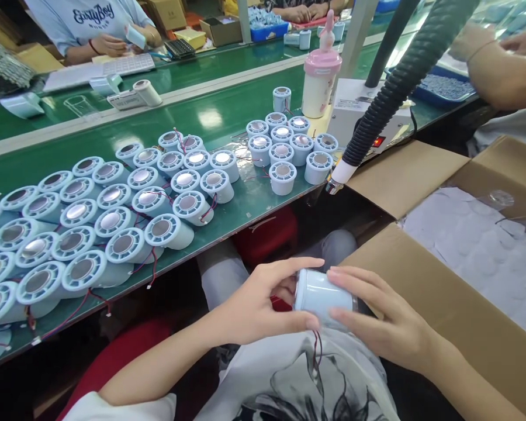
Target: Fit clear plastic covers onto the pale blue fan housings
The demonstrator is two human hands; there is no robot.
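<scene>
My left hand [256, 304] and my right hand [379, 318] together grip one pale blue cylinder part [322, 295] above my lap, lying on its side. Thin red and black wires [316, 345] dangle from it. My left fingers curl round its left end, my right fingers wrap its right end. On the green bench [228, 111] in front lie several matching cylinder parts [114, 219] in rows, each with a round shiny disc facing up. A smaller cluster of the same parts [289, 146] stands upright further right.
An open cardboard box [464, 234] with white padding sits at my right. A black ribbed hose [394, 88] hangs over a white machine [363, 108]. A pink bottle [319, 73] stands behind the cluster. Other people work across the bench and at far right.
</scene>
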